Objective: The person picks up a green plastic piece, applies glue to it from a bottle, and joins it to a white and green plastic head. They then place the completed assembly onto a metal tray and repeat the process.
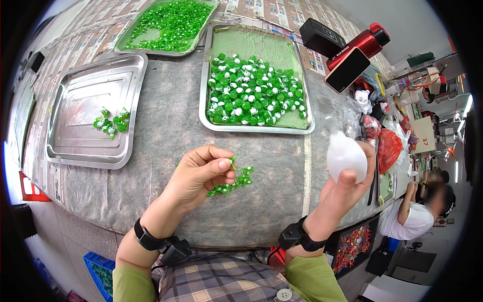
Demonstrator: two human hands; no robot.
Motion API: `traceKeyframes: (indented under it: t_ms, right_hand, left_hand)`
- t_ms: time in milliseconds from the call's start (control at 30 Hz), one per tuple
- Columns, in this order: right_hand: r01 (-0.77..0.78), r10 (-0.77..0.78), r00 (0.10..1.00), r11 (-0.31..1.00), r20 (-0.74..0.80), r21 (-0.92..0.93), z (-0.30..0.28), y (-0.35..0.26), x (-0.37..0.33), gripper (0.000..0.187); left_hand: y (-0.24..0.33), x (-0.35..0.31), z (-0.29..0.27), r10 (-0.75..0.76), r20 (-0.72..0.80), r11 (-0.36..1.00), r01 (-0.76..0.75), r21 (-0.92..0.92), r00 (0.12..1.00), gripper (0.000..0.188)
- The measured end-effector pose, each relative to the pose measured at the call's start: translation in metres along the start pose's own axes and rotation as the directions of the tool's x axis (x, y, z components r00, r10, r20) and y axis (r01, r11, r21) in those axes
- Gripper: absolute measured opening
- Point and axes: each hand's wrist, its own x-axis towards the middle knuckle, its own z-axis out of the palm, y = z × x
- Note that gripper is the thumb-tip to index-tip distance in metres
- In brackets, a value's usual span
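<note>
My left hand [204,173] pinches a small green plastic piece [233,161] between thumb and fingertips. Below it, a small pile of green pieces with white spots [235,184] lies on the grey table cover, partly behind the fingers. To the right, my right hand [349,183] is wrapped round a soft white squeeze bottle [346,157], raised off the table; its tip is blurred. Ahead stands a metal tray lined with green [257,41], holding many green and white ball-shaped pieces [254,93]. Several assembled green figures [111,122] sit in another metal tray [75,113] at the left.
A third tray [121,46] of small green pieces is at the far left. Toward the far right are a phone [348,69], a red flask [370,43] and a black box [322,38]. Plastic bags [390,151] crowd the right edge. Beyond, a person in white [410,219] sits.
</note>
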Motion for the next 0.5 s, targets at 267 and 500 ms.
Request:
traceKeyframes:
  t_ms: [267, 500]
  right_hand:
    - [0.166, -0.165, 0.985, 0.986, -0.043, 0.030, 0.030, 0.001, -0.020, 0.061]
    - [0.323, -0.312, 0.930, 0.946, 0.193, -0.031, 0.028, 0.010, -0.024, 0.058]
  left_hand:
    - [-0.001, 0.002, -0.001, -0.023, 0.005, 0.999, 0.023, -0.044, 1.000, 0.010]
    - [-0.003, 0.001, -0.001, -0.032, 0.007, 0.999, 0.032, -0.026, 0.999, 0.010]
